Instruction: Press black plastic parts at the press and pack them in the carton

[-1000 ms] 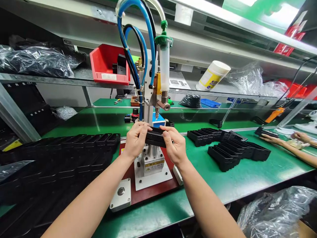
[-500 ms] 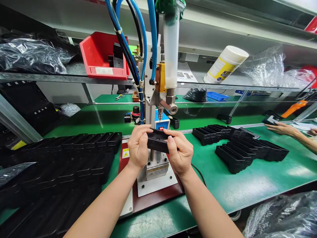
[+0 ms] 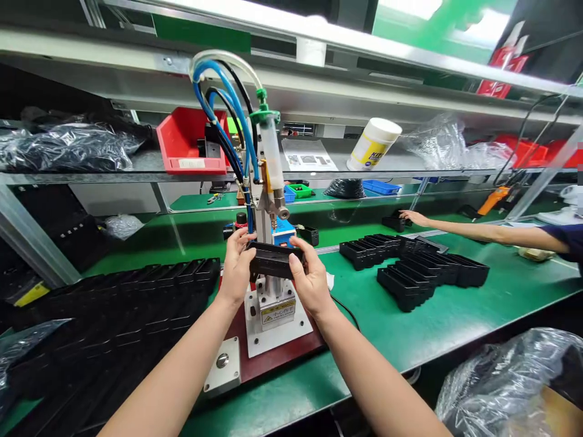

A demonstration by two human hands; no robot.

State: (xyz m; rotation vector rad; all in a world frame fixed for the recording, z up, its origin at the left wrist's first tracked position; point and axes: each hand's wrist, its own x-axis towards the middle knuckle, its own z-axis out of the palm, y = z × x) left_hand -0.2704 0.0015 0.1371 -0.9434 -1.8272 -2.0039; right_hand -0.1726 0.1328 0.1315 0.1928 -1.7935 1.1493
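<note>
Part [image 3: 273, 260], before press [image 3: 261, 221]; left hand [image 3: 235, 267], right hand [image 3: 312, 282], fingers grasping ends. Part rows [image 3: 421, 273], well right of press, inside worktop [image 3: 396, 334] edge.

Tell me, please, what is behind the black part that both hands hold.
Behind the black part, a metal column and a blue box show above its top edge. Whatever stands directly behind it is covered: the column's continuation and the box's lower edge cannot be seen.
</note>
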